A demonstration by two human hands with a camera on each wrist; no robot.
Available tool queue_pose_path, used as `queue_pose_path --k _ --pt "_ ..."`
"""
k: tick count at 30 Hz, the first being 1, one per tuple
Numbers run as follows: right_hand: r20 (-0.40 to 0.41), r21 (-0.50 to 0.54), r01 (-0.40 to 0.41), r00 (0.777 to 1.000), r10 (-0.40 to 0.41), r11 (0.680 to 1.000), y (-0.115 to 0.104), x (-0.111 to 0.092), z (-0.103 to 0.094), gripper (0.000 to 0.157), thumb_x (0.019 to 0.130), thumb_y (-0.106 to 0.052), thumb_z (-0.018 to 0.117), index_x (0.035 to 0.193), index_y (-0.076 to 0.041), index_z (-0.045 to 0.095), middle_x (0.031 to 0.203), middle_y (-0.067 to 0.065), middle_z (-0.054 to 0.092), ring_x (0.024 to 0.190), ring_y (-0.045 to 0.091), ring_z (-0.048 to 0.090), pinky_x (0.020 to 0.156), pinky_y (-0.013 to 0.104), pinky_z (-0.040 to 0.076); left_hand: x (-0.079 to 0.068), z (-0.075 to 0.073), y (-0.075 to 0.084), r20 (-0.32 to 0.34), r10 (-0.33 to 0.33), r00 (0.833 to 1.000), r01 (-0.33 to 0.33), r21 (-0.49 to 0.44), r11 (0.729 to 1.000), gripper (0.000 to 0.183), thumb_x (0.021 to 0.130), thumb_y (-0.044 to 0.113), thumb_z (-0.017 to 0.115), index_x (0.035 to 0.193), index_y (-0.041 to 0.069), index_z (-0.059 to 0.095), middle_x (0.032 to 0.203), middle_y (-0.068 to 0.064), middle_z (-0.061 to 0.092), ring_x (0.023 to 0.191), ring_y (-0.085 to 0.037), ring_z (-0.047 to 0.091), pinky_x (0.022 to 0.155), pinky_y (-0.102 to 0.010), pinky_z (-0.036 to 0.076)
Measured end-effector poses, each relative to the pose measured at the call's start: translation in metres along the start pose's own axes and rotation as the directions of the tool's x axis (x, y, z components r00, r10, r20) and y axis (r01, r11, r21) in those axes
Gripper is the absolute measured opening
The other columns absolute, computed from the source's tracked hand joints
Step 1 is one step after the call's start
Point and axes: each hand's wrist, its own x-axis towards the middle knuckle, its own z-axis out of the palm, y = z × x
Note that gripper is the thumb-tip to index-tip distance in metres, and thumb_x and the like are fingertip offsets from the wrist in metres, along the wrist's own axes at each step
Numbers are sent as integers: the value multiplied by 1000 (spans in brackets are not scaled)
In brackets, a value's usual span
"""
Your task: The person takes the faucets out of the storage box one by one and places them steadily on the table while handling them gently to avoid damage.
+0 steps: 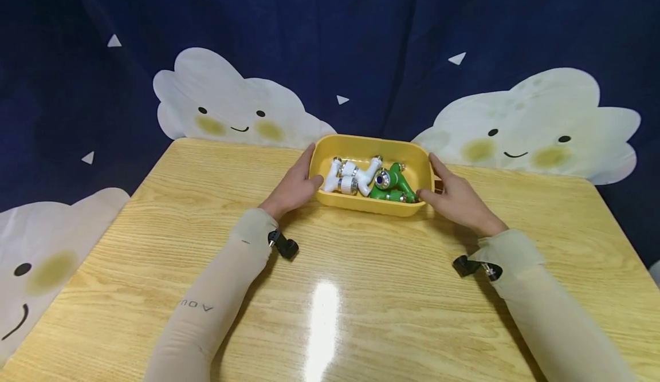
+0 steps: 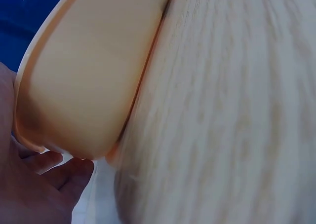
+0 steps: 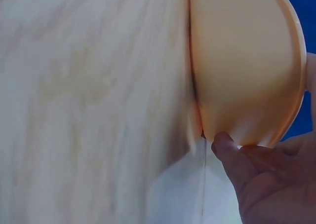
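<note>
A yellow plastic basin point(image 1: 361, 203) sits on the table near its back edge. My left hand point(image 1: 295, 187) grips its left end, thumb over the rim and fingers along the outside. At the opposite end my right hand point(image 1: 460, 200) holds it the same way. Inside lie white angle valves point(image 1: 365, 176) on the left and green angle valves point(image 1: 396, 181) on the right, with shiny metal ends. Both wrist views show the basin's outer wall point(image 2: 84, 76) close up, with curled fingers point(image 3: 232, 157) against its end; the valves are hidden there.
The light wood-grain table point(image 1: 381, 302) spreads out in front of the basin, with a bright glare streak. Behind stands a dark blue curtain point(image 1: 371, 55) with smiling clouds and white triangles. Black wrist cameras point(image 1: 283, 245) are strapped at both cuffs.
</note>
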Motion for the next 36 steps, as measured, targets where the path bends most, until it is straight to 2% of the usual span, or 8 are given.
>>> queue_pose_path --k 7,15,22,24,26,31,36 --pt "-23 79 -9 1000 11 997 4 0 3 91 100 -28 58 167 -15 -1 166 22 35 141 46 51 110 56 48 -1 1 -1 -12 -7 1000 7 -19 1000 82 98 19 46 167 13 3 176 -4 10 164 -20 12 133 -42 13" --pt "-34 155 -22 999 28 988 7 -1 5 89 101 -25 58 167 -21 -1 168 19 33 145 44 48 111 54 45 -2 3 -2 -12 -2 1000 1 -47 999 82 99 19 47 167 15 3 176 -3 10 163 -20 12 133 -42 13" --pt "-42 141 -25 999 31 990 5 -2 8 87 101 -24 56 167 -21 -2 168 22 29 144 47 48 113 55 45 -3 4 -3 -17 0 1000 -1 -74 997 80 100 17 46 167 14 2 176 -3 8 164 -20 11 133 -42 12" --pt "-45 122 -24 999 30 992 3 -3 7 86 101 -23 55 167 -19 -1 168 22 30 143 47 48 109 51 48 -3 4 -2 -16 -1 1000 -1 -85 996 80 100 17 45 167 15 2 176 -3 7 164 -20 10 133 -42 11" --pt "-47 106 -24 998 29 994 2 -3 6 86 101 -24 55 167 -18 0 168 21 30 143 46 50 104 40 51 -3 4 -2 -11 -1 1000 0 -94 996 80 100 17 45 167 16 1 176 -3 6 164 -20 8 133 -42 11" --pt "-38 122 -17 999 22 992 3 -3 6 86 102 -23 54 167 -19 0 170 20 27 144 46 48 88 12 45 -5 4 -2 -15 -13 1000 12 -90 996 80 100 18 45 167 16 1 176 -2 7 164 -20 9 133 -43 11" --pt "-42 126 -13 999 19 992 4 -3 6 86 101 -22 55 167 -21 0 170 18 26 145 46 47 83 6 42 -6 3 -2 -11 -14 1000 13 -89 996 80 100 18 45 167 15 1 177 -2 5 164 -19 7 133 -42 9"
